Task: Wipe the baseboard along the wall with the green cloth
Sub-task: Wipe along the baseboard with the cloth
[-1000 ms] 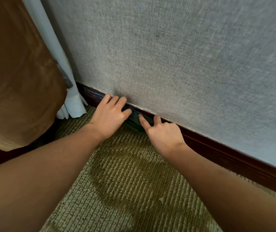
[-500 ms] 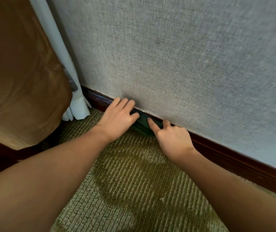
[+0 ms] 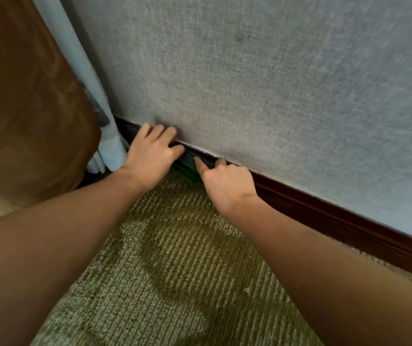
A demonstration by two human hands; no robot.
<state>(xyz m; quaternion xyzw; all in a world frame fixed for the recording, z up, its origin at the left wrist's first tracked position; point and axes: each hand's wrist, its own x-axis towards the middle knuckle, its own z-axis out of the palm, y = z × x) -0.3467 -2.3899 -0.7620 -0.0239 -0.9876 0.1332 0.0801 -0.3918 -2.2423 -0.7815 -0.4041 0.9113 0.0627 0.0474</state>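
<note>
Far left: brown padded furniture [image 3: 25, 116], then a pale curtain [image 3: 110, 153] hanging to the floor right in the corner.

Next on my feed is the left hand [image 3: 150, 158]. Its fingers are fairly straight & spread, tips laid over the top edge of the baseboard [image 3: 337, 216] where it meets the wall [image 3: 274, 83]. It's flat and pressing, not curled round anything I can see.

Btwn the two hands, the green cloth [image 3: 187, 168] is bunched against the baseboard face, w/ its lower edge down at the carpet [image 3: 175, 270]. The hands cover most of it.

Then the right hand [image 3: 227, 182]: thumb stretched onto the cloth, one finger up on the board's top edge, the other fingers tucked out of sight. Can't tell if that's a pinch or just a press. Past it the dark baseboard runs bare to the right edge of view.

My read: mid-wipe, at the corner end of the run. Whether the long stretch to the right is done, I can't say.

Next move prob. calls for both hands pressing the cloth & sliding it along the board, held against face + top lip. Risks: the cloth could slip out from under the palms and bunch, & the carpet pile may drag its lower edge.
</note>
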